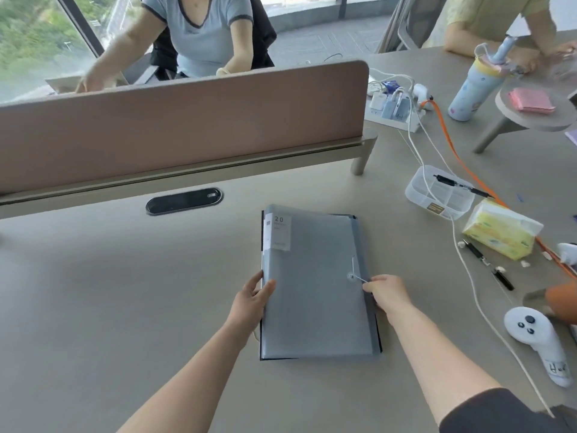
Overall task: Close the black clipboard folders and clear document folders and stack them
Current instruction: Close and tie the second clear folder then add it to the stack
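So the left hand [251, 300] grips the clear document folder [315, 307] by its left edge, and the right hand [388, 292] pinches its string [362, 279]. Looks light, floppy and slick, so I'd hold both long edges.

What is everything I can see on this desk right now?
clear document folder: one, grey translucent, top of stack, table centre
black clipboard folder: one edge showing, black, underneath
string: one, white, folder's right edge
table: one, beige
divider panel: one, pinkish brown, behind
clear tray: one, right, pen across it
tissue pack: one, yellow, right
controller: one, white, right front
tumbler: one, pale blue, far right
left hand: grips the folders' left edge
right hand: pinches the string
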